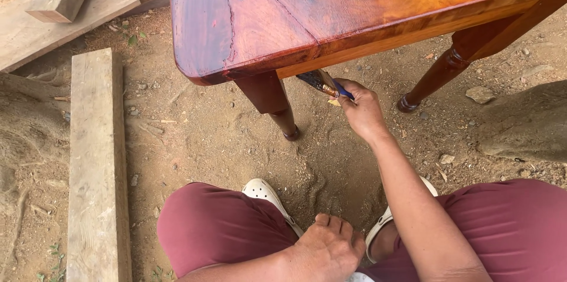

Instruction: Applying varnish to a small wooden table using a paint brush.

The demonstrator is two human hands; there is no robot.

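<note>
A glossy red-brown wooden table (248, 28) fills the top of the head view, standing on turned legs (274, 102). My right hand (361, 111) grips a paintbrush (322, 83) with a blue handle, its bristles pressed against the underside of the table's side rail near the front left leg. My left hand (326, 248) rests loosely curled on my left knee and holds nothing. I am crouching in dark red trousers, with white shoes (266, 193) on the dirt.
A long pale wooden plank (97, 164) lies on the dirt floor to the left. More planks (65, 4) are stacked at the top left. A second table leg (440, 75) stands at the right, and a grey rock (522, 122) lies beyond it.
</note>
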